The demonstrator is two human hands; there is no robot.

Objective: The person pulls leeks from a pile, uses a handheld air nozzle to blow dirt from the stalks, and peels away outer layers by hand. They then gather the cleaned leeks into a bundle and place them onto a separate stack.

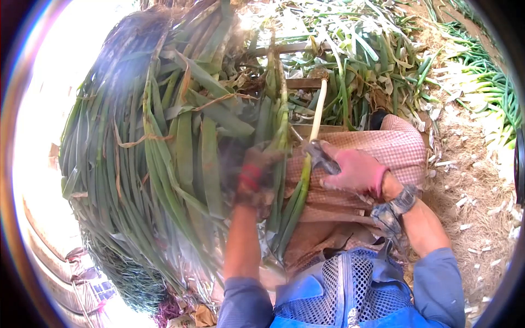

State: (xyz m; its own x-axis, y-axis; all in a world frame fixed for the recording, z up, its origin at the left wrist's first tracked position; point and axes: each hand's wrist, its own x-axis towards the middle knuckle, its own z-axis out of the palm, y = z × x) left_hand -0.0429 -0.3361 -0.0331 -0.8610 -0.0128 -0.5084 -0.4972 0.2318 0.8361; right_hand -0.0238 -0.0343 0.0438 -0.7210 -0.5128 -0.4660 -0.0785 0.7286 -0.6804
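A pink glove with dark, dirty fingertips covers my right hand [353, 167], which is closed around a long green onion [318, 112]. The pale stalk points away from me with its root end at the top, and the green leaves hang down over a checked cloth on my lap. To the left, my left hand [254, 169], with a red band at the wrist, is smeared by motion in front of the leaves, so its fingers do not show clearly. Close beside it rises a big heap of green onions [180, 147] with long, drooping leaves.
Stripped leaves and trimmings [377, 54] are piled beyond the wooden bars [303, 83]. Cleaned green onions [486, 82] lie in a row at the far right. White scraps are scattered over the straw-covered ground [465, 218]. The checked cloth [402, 145] covers my legs.
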